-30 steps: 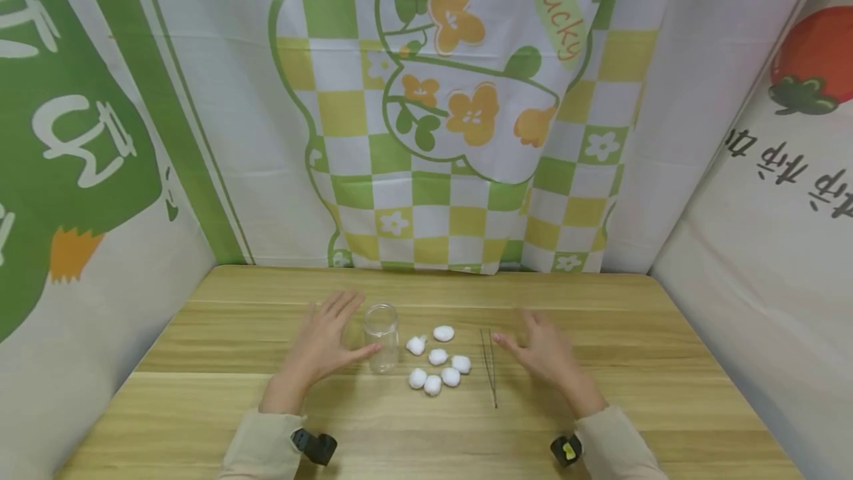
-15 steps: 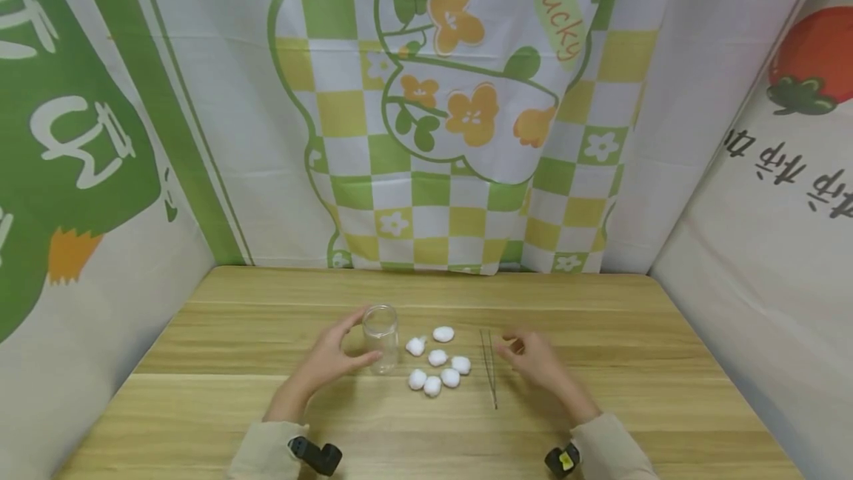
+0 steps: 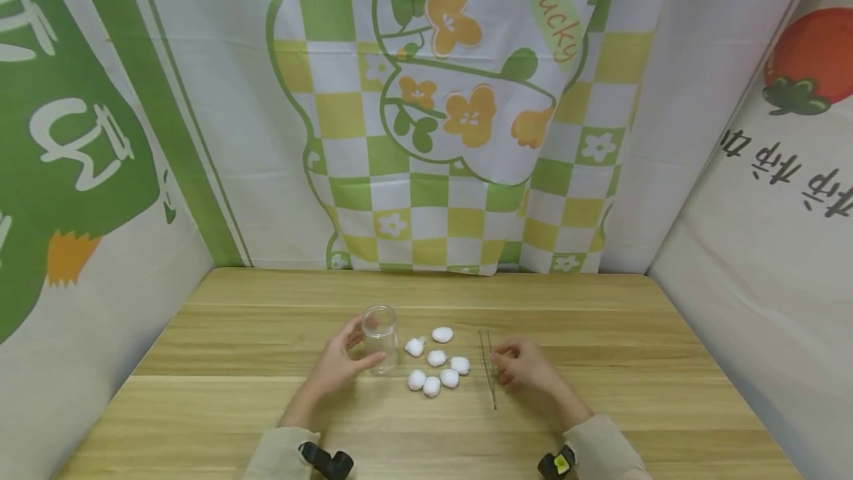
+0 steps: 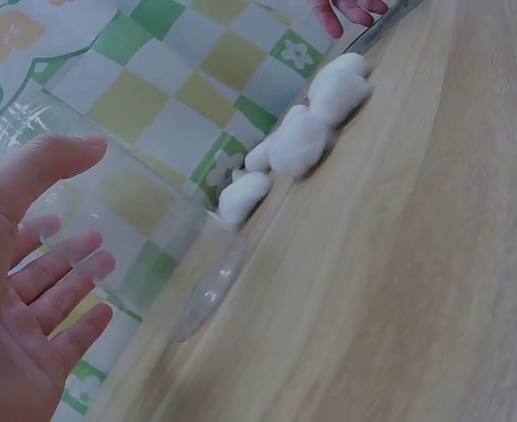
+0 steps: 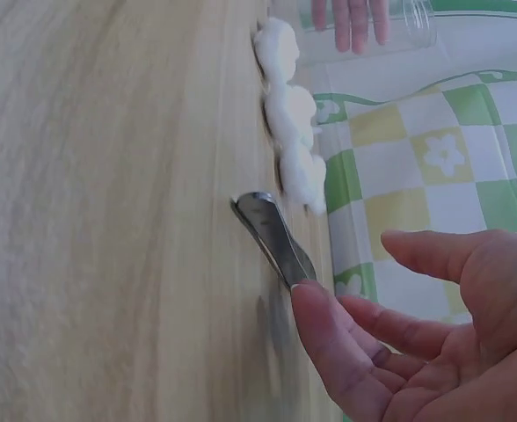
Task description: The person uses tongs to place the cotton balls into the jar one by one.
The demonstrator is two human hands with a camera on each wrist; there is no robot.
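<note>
The tweezers lie well in from the table's far edge, right of the cotton balls. A digit of the right hand touches them, its pinch unclear; the left hand's fingers spread loosely around the jar. Pickup seems underway, calling for a firm pinch.

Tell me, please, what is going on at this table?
A person's left hand is spread around the upright jar, and their right hand is at the tweezers, though I cannot tell whether it pinches them. Seven cotton balls lie on the table between jar and tweezers; none is in the jar.
</note>
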